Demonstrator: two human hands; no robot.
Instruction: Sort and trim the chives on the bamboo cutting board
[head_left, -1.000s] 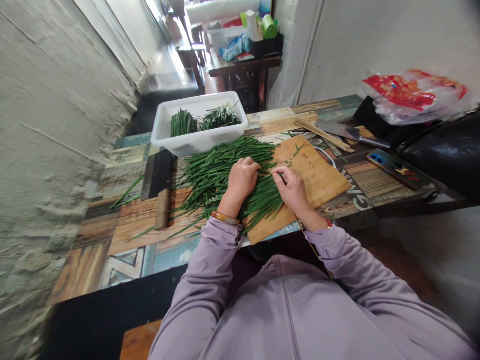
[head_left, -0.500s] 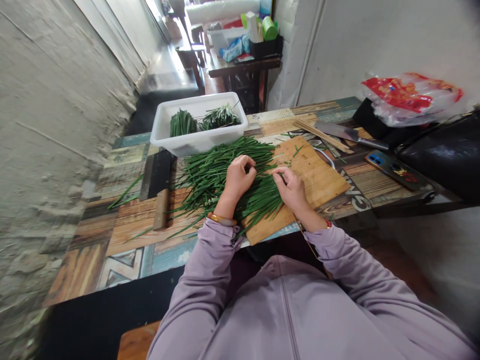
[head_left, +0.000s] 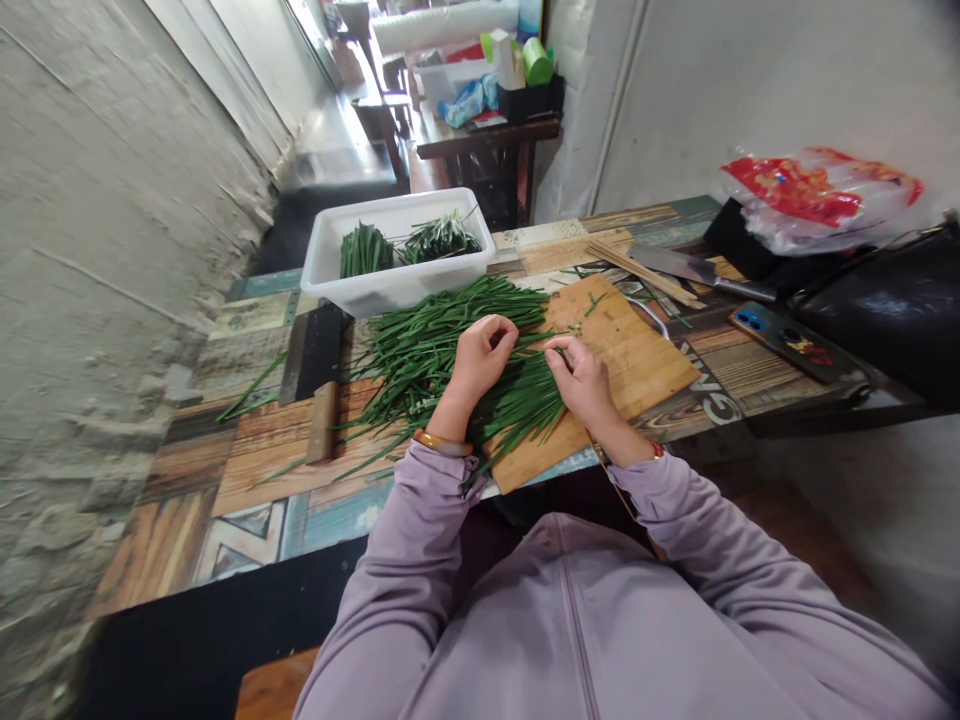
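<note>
A big heap of long green chives (head_left: 420, 350) lies across the patterned table (head_left: 247, 470) and onto a wooden cutting board (head_left: 637, 350). My left hand (head_left: 480, 360) rests on the heap with its fingers curled round some stalks. My right hand (head_left: 581, 375) sits at the heap's right end on the board, fingers pinched on the stalk ends. Both wrists come out of lilac sleeves; a bangle rings the left wrist.
A white tub (head_left: 397, 250) with more chives stands behind the heap. A cleaver (head_left: 315, 370) lies left of it. Another knife (head_left: 697, 268), chopsticks (head_left: 637, 270), a phone (head_left: 787, 340), a black bag (head_left: 885, 310) and a red-printed plastic bag (head_left: 817, 195) are at the right.
My left hand has lifted slightly and curled its fingers on the chives. My right hand has barely moved.
</note>
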